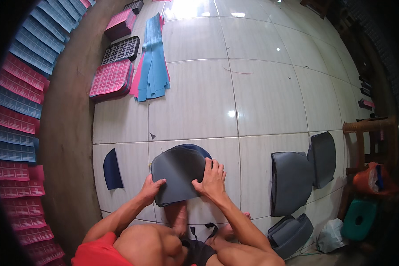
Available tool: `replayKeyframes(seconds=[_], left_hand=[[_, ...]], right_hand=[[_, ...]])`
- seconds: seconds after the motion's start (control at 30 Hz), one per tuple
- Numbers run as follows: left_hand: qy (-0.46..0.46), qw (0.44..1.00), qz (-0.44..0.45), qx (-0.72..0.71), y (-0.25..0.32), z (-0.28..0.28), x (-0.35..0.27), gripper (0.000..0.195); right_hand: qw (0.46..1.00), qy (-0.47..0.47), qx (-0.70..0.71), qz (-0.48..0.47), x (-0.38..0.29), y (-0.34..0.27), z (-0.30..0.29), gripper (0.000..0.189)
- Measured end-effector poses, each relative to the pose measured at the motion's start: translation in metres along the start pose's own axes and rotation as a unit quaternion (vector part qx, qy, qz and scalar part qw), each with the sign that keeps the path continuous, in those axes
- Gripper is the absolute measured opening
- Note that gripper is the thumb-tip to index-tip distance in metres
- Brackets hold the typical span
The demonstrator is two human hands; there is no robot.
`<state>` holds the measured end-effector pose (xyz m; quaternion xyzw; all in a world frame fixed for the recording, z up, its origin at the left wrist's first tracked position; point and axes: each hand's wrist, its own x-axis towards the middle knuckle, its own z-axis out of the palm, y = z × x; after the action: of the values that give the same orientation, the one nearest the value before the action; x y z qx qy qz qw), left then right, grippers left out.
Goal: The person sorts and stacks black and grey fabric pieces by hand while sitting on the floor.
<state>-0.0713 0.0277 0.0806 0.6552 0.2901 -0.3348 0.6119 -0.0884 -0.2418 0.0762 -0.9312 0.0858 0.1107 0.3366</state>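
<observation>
A stack of grey fabric panels, rounded along the top, is held between my two hands above the tiled floor. My left hand grips its lower left edge, thumb lying on top. On the right edge, my right hand has its thumb on the grey face and its fingers along the upper side. Behind the stack's top right shows the curved edge of a dark blue piece. A separate dark navy cut piece lies flat on the floor to the left of my left hand.
Grey panel stacks lie at right, near a brown stool, an orange bag and a green plastic stool. Blue strips and pink checked stacks lie upper left. Pink and blue pieces line the raised ledge.
</observation>
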Motion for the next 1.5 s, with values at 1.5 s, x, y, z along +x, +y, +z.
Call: replayKeyframes(seconds=[1.5], left_hand=[[0.015, 0.926, 0.371, 0.068, 0.025, 0.09, 0.025, 0.04]], right_hand=[[0.849, 0.124, 0.513, 0.007, -0.004, 0.066, -0.073, 0.031]])
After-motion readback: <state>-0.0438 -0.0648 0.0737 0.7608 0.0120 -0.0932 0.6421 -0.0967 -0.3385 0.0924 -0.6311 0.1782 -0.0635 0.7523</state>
